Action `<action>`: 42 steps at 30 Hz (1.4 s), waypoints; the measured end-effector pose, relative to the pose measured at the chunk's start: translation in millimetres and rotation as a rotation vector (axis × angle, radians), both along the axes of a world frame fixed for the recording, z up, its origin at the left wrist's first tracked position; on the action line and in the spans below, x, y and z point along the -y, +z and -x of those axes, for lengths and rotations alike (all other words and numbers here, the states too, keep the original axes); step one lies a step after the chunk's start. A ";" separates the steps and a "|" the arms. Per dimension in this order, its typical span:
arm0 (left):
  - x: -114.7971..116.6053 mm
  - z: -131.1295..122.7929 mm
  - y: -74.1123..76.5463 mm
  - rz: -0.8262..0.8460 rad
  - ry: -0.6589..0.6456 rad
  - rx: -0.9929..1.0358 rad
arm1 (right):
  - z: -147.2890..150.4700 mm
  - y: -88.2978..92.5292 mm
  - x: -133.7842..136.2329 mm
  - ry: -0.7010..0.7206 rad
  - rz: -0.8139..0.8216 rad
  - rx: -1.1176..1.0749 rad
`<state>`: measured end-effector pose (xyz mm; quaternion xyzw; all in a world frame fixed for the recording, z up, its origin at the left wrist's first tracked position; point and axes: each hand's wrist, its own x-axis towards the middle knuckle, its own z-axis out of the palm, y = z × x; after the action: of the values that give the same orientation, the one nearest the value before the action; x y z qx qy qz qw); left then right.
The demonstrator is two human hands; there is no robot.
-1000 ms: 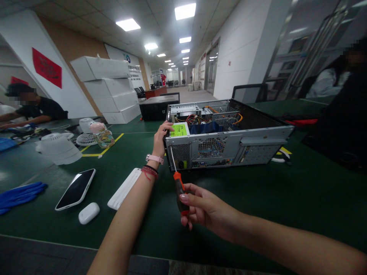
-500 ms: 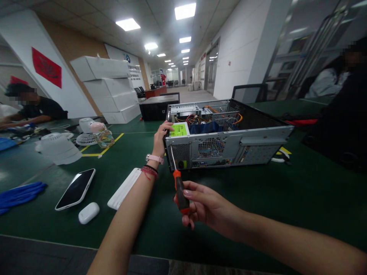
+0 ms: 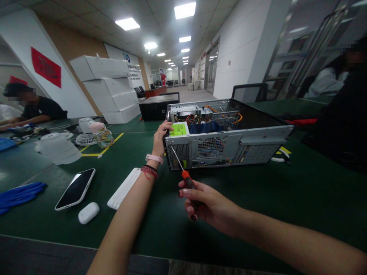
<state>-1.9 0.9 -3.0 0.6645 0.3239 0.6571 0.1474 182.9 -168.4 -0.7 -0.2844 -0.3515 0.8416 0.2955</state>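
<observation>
An open grey computer case lies on its side on the green table, with cables and a green-labelled power supply showing inside. My left hand grips the case's near left top corner. My right hand is closed round an orange and black screwdriver. Its shaft slants up and left, and the tip rests at the upper left of the case's rear panel.
A phone, a white earbud case and a white flat bar lie left of my arm. Blue gloves, white fan parts and stacked white boxes sit further left. People sit at both sides.
My right hand has shifted right and lowered its wrist, so the screwdriver now leans more to the left. The tip stays at the same spot. My left hand has not moved.
</observation>
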 end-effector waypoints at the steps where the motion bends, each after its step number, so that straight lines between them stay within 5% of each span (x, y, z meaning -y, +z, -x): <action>1: 0.0 0.0 0.0 0.003 0.003 -0.001 | 0.2 -0.4 -0.8 -0.018 0.003 0.013; 11: -1.5 0.0 -0.2 0.002 -0.012 0.020 | 0.0 -2.1 -1.6 -0.022 0.006 0.014; 22: -0.2 0.5 -0.2 0.007 0.000 0.006 | -0.4 -8.3 -10.5 0.135 0.046 0.128; 33: 0.1 -0.1 0.3 0.007 0.002 0.010 | 1.7 -8.3 -7.0 -0.084 0.021 0.110; 42: -0.1 0.7 0.1 0.008 0.014 -0.011 | 0.2 -11.2 -9.8 -0.039 -0.081 0.135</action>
<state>-2.6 1.0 -2.9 0.6652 0.3321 0.6532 0.1434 182.7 -158.7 -12.0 -0.3350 -0.3987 0.7997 0.2989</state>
